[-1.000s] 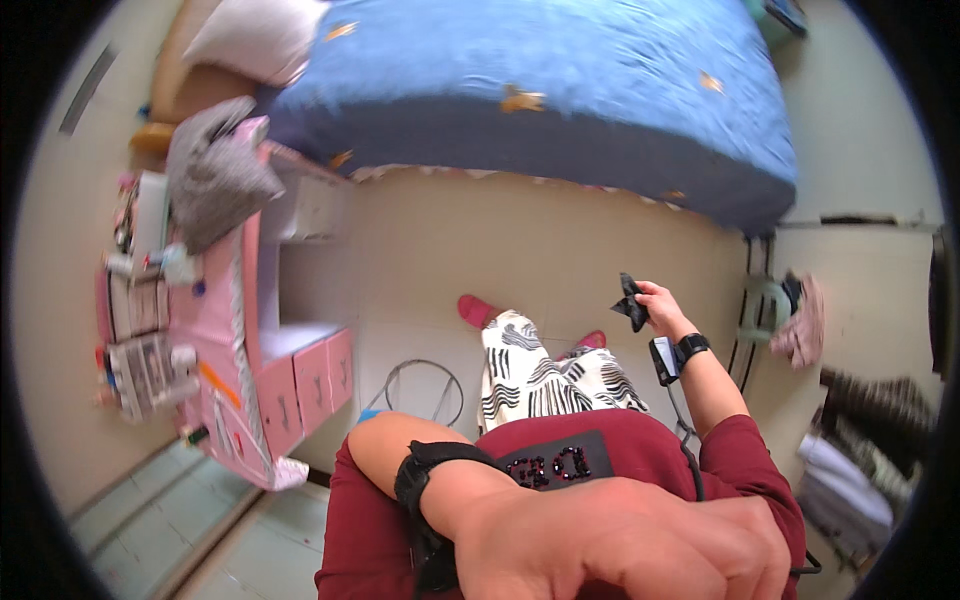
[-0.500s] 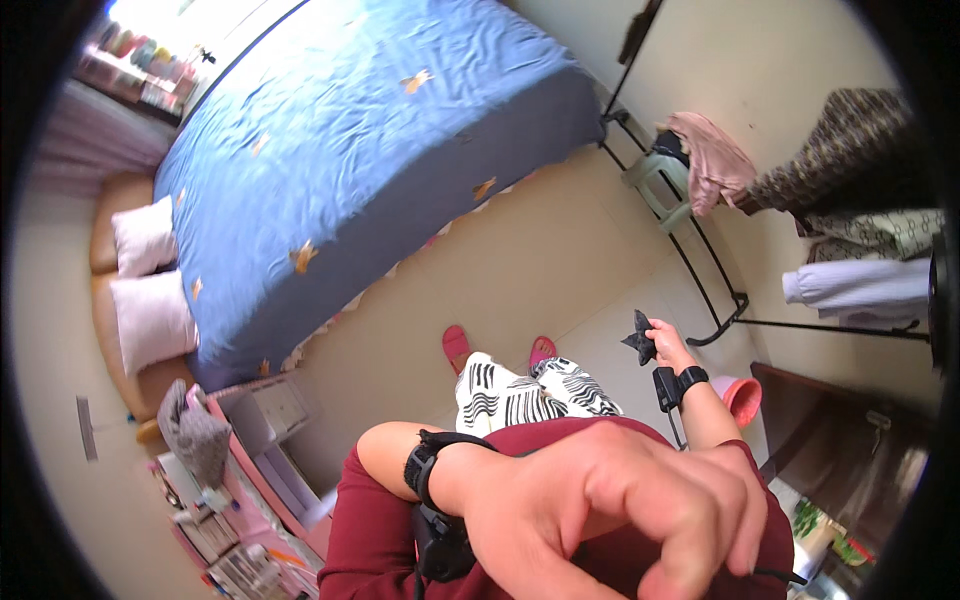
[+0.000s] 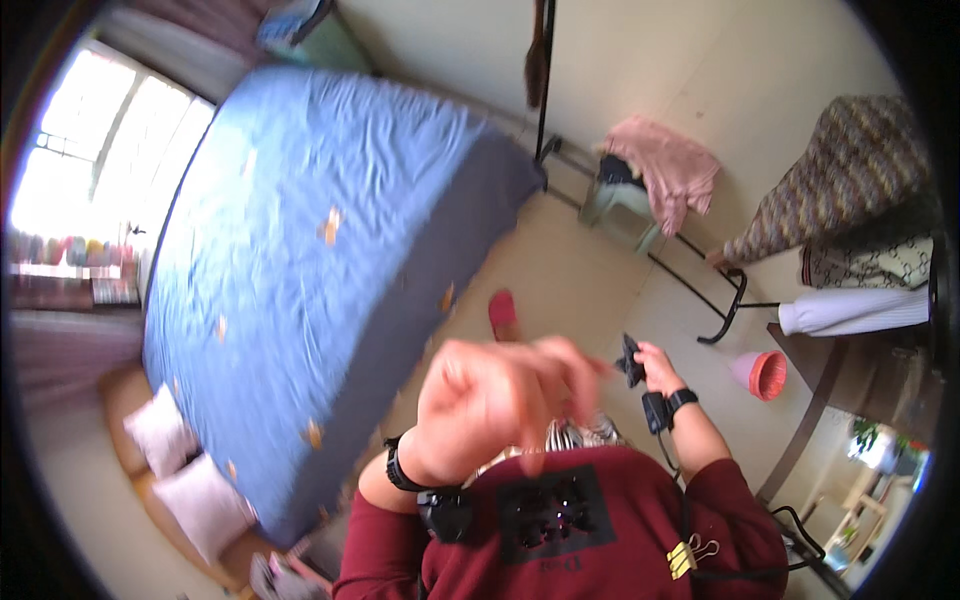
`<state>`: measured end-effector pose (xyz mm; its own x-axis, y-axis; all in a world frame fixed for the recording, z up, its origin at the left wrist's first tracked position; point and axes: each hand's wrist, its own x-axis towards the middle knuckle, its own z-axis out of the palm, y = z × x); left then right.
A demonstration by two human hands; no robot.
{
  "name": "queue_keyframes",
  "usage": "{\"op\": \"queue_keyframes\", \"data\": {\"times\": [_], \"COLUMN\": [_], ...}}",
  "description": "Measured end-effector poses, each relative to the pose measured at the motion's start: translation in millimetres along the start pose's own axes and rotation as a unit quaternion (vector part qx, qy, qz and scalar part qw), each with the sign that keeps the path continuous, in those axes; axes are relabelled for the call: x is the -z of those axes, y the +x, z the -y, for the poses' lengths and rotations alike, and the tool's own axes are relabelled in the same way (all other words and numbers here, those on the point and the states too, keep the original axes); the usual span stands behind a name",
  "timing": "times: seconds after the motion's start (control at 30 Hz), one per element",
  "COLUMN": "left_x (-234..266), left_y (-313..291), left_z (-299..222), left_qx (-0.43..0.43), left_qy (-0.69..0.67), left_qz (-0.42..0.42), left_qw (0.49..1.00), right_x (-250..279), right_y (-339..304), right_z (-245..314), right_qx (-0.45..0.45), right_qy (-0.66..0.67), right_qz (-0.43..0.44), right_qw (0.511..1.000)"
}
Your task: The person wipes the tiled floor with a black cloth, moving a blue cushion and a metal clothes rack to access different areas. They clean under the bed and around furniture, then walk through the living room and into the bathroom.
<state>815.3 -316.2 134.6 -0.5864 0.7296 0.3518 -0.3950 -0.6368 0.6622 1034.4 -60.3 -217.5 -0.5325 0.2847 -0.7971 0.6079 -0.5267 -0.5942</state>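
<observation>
In this room with its bed (image 3: 300,220) and stool (image 3: 620,215), I can't tell the blurred left hand's (image 3: 490,405) grip, but the right hand (image 3: 660,370) clamps a black star (image 3: 630,362) by one edge, held out front, probably leaving its points free.

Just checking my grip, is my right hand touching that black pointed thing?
Touching. The head view shows the right hand gripping the black pointed thing along its right side, with no gap.

Blue bed (image 3: 300,230); pink bin (image 3: 768,376); pink garment (image 3: 672,172) on stool (image 3: 612,205); perhaps a plant (image 3: 862,433).
</observation>
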Motion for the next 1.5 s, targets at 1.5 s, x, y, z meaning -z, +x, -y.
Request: {"op": "queue_keyframes", "data": {"times": [1.5], "left_x": [326.3], "left_y": [476.8], "left_z": [153.7], "left_qx": [0.235], "left_qy": [0.42], "left_qz": [-0.263], "left_qw": [0.836], "right_x": [2.9], "right_y": [-73.1], "right_z": [-186.7], "right_qx": [-0.082], "right_qy": [0.029], "right_qz": [-0.458], "right_qw": [0.885]}}
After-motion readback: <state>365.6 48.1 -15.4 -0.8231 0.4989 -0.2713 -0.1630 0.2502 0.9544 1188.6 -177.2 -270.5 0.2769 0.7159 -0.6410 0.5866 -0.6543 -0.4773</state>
